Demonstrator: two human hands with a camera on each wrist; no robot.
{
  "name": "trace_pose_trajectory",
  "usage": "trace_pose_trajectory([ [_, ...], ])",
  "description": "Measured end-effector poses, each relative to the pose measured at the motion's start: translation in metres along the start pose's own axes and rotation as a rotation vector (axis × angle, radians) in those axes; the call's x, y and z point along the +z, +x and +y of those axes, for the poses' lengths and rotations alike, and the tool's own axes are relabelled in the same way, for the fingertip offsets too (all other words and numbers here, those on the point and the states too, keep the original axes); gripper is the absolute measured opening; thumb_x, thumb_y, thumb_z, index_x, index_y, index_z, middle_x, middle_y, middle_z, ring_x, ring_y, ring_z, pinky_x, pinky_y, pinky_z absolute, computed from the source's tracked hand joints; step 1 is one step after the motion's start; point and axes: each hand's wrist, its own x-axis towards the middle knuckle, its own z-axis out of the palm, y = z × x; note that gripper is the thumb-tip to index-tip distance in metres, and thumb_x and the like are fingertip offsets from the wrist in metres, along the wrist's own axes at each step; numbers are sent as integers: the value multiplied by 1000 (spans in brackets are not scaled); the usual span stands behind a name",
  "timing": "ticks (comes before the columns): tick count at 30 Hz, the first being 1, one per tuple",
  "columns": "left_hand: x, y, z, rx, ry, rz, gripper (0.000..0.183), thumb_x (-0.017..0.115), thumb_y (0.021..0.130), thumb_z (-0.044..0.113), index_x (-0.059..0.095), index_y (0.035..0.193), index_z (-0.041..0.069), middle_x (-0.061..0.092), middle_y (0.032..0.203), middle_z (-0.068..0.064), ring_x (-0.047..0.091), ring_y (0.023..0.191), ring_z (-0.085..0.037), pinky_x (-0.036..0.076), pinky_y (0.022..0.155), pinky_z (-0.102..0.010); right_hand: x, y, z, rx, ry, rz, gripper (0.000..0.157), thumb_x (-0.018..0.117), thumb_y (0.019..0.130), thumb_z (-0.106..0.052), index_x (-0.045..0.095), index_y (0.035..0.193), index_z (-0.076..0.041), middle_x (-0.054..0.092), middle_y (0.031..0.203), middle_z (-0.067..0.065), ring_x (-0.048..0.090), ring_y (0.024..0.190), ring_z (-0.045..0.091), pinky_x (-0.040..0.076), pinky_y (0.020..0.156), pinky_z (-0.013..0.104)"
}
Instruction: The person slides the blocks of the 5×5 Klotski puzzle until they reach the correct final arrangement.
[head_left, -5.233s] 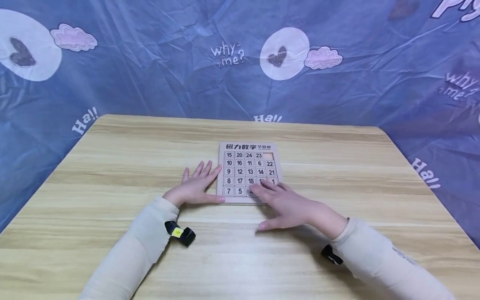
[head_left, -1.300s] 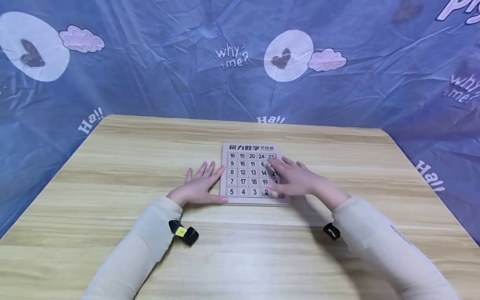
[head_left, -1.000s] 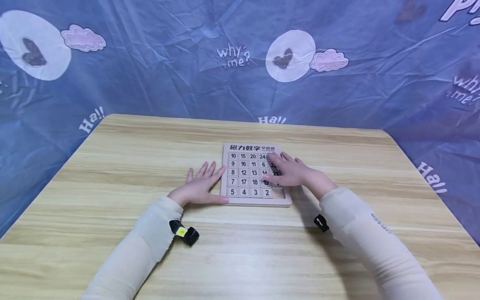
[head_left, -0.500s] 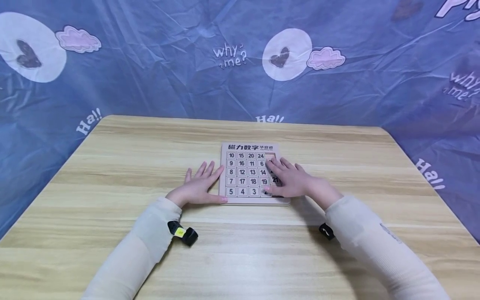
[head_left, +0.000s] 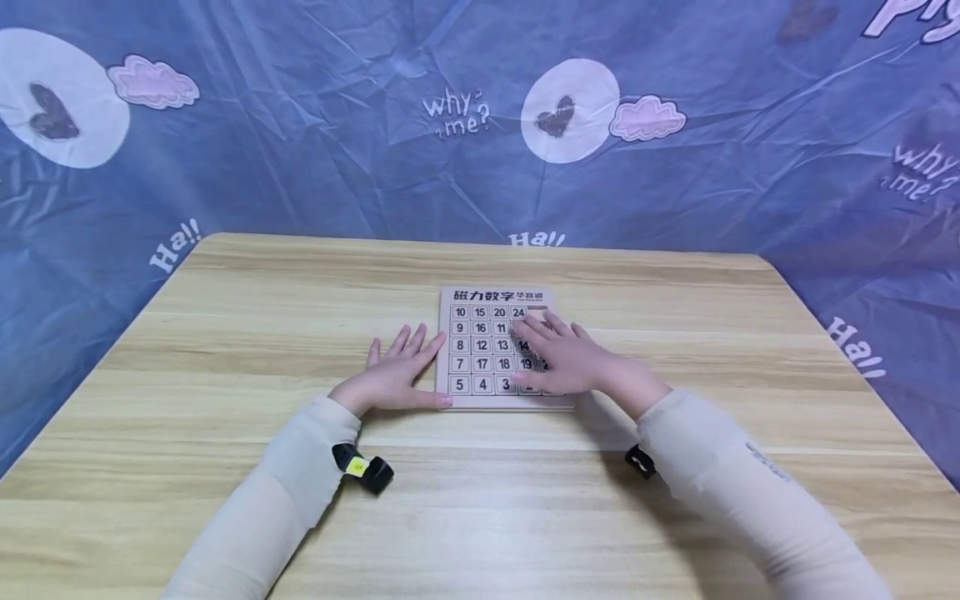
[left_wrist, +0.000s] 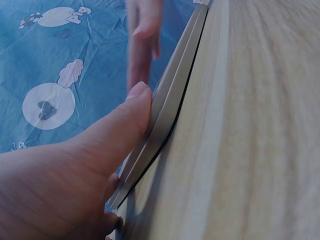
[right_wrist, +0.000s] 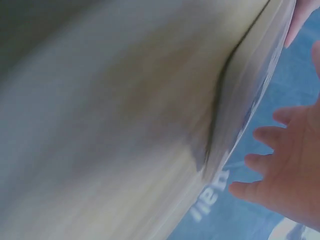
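A number slide puzzle point(head_left: 510, 402) lies flat on the table, its square tiles printed with black numbers in a pale frame. My left hand point(head_left: 390, 379) is spread at its left side, thumb on the lower left corner and index finger against the edge. In the left wrist view that thumb point(left_wrist: 120, 125) lies along the frame's rim. Over the right-hand columns my right hand point(head_left: 566, 362) reaches with fingers extended, hiding several tiles. A bare slot point(head_left: 537, 312) shows at the top right of the grid. The right wrist view has the right hand point(right_wrist: 295, 165) with fingers apart above the puzzle's face.
The puzzle sits near the middle of a wood-grain table point(head_left: 480, 500). Behind it hangs a blue printed cloth point(head_left: 337, 125). Small black devices are strapped at the left wrist point(head_left: 363, 468) and the right wrist point(head_left: 640, 461).
Tiles have shifted round the outer ring: 5 slid left along the bottom, 10 up to the top left. Within the last second the right column slid down, moving the gap from bottom right to top right.
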Motion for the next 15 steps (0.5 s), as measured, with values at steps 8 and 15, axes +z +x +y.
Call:
trace_pose_trajectory([
  [8, -1, 0, 1, 5, 11, -7, 96, 49, 70, 67, 4, 140, 20, -5, 141, -14, -11, 126, -31, -12, 91, -58, 0, 46, -39, -21, -44, -47, 85, 28, 77, -69, 5, 140, -17, 6, 143, 2, 0, 128, 30, 4, 96, 55],
  [15, 0, 0, 1, 2, 14, -12, 95, 49, 70, 66, 4, 140, 20, -5, 142, -14, -11, 126, -31, -11, 91, -58, 2, 60, -52, 16, -100, -74, 86, 28, 74, -72, 5, 140, -20, 6, 143, -2, -2, 128, 29, 1, 96, 54],
])
